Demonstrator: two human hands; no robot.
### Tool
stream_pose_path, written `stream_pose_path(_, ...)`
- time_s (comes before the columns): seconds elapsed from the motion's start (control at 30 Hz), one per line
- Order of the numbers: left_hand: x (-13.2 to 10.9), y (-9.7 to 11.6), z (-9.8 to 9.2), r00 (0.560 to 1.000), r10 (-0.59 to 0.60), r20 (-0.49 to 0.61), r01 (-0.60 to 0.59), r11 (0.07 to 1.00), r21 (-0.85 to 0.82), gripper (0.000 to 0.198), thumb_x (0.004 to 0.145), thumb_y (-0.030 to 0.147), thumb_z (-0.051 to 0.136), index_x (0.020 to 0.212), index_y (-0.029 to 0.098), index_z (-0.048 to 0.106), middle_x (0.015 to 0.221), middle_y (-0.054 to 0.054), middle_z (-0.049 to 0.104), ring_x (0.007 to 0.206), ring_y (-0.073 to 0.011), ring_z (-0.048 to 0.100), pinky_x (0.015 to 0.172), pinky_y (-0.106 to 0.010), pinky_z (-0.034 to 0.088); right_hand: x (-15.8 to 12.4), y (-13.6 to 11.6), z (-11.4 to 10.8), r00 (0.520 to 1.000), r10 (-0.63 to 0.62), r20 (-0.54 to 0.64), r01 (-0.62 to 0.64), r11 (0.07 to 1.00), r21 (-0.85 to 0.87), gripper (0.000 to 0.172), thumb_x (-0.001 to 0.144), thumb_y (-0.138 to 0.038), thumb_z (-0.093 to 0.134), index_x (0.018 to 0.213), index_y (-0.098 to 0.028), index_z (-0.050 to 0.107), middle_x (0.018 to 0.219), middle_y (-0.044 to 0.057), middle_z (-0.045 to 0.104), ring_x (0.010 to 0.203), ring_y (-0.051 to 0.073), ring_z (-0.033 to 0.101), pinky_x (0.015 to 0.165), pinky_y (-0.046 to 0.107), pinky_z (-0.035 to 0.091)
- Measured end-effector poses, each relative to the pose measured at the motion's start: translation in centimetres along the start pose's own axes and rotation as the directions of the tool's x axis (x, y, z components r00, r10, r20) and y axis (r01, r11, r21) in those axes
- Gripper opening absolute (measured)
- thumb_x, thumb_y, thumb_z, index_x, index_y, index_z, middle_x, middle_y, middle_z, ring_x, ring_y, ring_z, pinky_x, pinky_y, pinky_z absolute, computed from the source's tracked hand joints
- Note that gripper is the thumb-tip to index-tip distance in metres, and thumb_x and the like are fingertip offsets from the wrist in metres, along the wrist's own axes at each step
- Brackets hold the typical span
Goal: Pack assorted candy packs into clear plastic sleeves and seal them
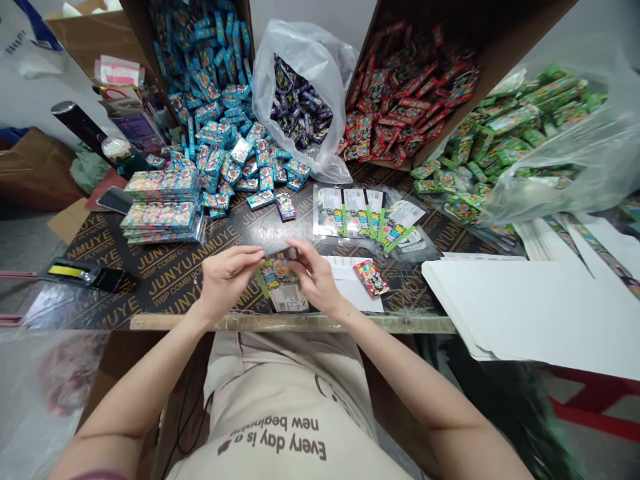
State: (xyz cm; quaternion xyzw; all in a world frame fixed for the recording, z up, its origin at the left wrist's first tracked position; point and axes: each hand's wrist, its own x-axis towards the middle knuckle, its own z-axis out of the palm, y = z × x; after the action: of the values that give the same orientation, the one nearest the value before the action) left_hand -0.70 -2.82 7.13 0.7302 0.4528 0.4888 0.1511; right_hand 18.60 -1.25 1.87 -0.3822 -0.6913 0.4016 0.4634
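Note:
My left hand (227, 275) and my right hand (315, 277) meet above the table's front edge, both pinching a clear plastic bag with a printed colourful card (281, 283) in it. A small dark packet sits between the fingertips at the bag's top. A loose red packet (371, 277) lies just right of my right hand on a white sheet. A purple packet (286, 206) lies a little farther away, in front of the blue pile.
Heaps of small packets stand at the back: blue (215, 87), purple in a clear bag (300, 100), red in a box (407, 93), green in a bag (510, 127). Filled bags are stacked at left (160, 207), empty printed bags (367, 217) in the middle, white sheets (540, 307) at right.

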Motion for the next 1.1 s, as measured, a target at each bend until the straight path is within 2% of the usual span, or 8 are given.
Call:
stream_pose_path(0.1,-0.2,-2.3,-1.8,0.947,-0.252,-0.198,0.237,0.967,-0.097,0.007,0.075,0.021,0.075,0.081,0.02,0.077,0.085,-0.004,0.077,0.08,-0.0164,0.072,0.076,-0.027,0.058,4.4,1.4,1.1,0.999,0.019,0.042,-0.022,0.998,0.065,0.052,0.096,-0.042,0.046,0.145,-0.032,0.032,0.116,0.006,0.065,0.096,0.018,0.064,0.083,0.034,0.053)
stream_pose_path(0.27,-4.2,-8.0,-4.5,0.568,-0.642,-0.516,0.508,0.766,-0.394,0.026,0.063,0.031,0.081,0.081,0.014,0.073,0.072,-0.001,0.072,0.062,-0.013,0.066,0.065,-0.028,0.058,11.4,7.3,0.6,0.995,0.091,-0.041,-0.099,0.919,-0.381,0.069,0.081,-0.053,0.064,0.138,-0.019,0.046,0.141,0.019,0.048,0.131,0.034,0.043,0.107,0.051,0.035)
stream_pose_path(0.33,-6.5,-9.7,-5.0,0.483,-0.717,-0.503,0.599,0.689,-0.408,0.032,0.061,0.035,0.081,0.082,0.013,0.072,0.072,-0.001,0.071,0.062,-0.0142,0.066,0.066,-0.031,0.059,13.4,9.2,0.8,0.984,0.175,-0.037,-0.165,0.807,-0.567,0.074,0.076,-0.051,0.071,0.137,-0.015,0.048,0.145,0.023,0.041,0.136,0.039,0.035,0.108,0.056,0.03)
stream_pose_path(0.47,-9.6,-10.7,-5.4,0.564,-0.756,-0.333,0.814,0.577,0.069,0.034,0.066,0.04,0.075,0.088,0.014,0.073,0.075,-0.006,0.072,0.066,-0.0214,0.067,0.072,-0.04,0.057,16.7,10.4,3.5,0.983,0.184,-0.028,-0.143,0.65,-0.746,0.076,0.077,-0.058,0.067,0.139,-0.018,0.046,0.143,0.022,0.045,0.134,0.038,0.035,0.106,0.059,0.026)
stream_pose_path(0.63,-8.9,-9.5,-5.8,0.819,-0.539,-0.195,0.547,0.633,0.548,0.028,0.08,0.039,0.064,0.094,0.016,0.073,0.101,-0.012,0.072,0.096,-0.0301,0.066,0.087,-0.045,0.052,19.4,10.6,7.7,0.963,0.193,-0.186,-0.262,0.53,-0.807,0.077,0.076,-0.062,0.062,0.134,-0.012,0.049,0.121,0.023,0.059,0.119,0.039,0.047,0.107,0.062,0.014)
stream_pose_path(0.87,-7.2,-8.5,-4.3,0.948,-0.317,0.004,0.285,0.859,0.425,0.022,0.082,0.033,0.067,0.098,0.018,0.071,0.109,-0.011,0.071,0.105,-0.0255,0.064,0.095,-0.042,0.05,14.7,8.3,6.6,0.989,-0.038,0.145,0.105,0.866,-0.489,0.079,0.06,-0.03,0.073,0.134,-0.017,0.047,0.123,0.015,0.058,0.111,0.03,0.055,0.098,0.043,0.042)
stream_pose_path(0.93,-6.8,-8.1,-2.6,0.93,-0.228,0.288,0.111,0.923,0.369,0.034,0.08,0.028,0.07,0.112,0.019,0.067,0.127,-0.012,0.064,0.122,-0.0278,0.056,0.105,-0.046,0.043,11.9,6.6,4.7,0.983,-0.079,0.168,0.13,0.941,-0.313,0.084,0.061,-0.034,0.074,0.137,-0.019,0.041,0.125,0.012,0.058,0.112,0.028,0.058,0.09,0.038,0.049)
stream_pose_path(1.1,-5.2,-7.0,2.0,0.681,-0.095,0.726,-0.173,0.943,0.285,0.082,0.071,0.028,0.079,0.142,0.024,0.04,0.148,-0.016,0.042,0.142,-0.0339,0.032,0.115,-0.057,0.023,4.6,2.8,-1.0,0.991,0.007,0.137,0.028,0.968,-0.251,0.092,0.067,-0.047,0.078,0.143,-0.025,0.032,0.129,0.012,0.058,0.107,0.027,0.064,0.08,0.037,0.054)
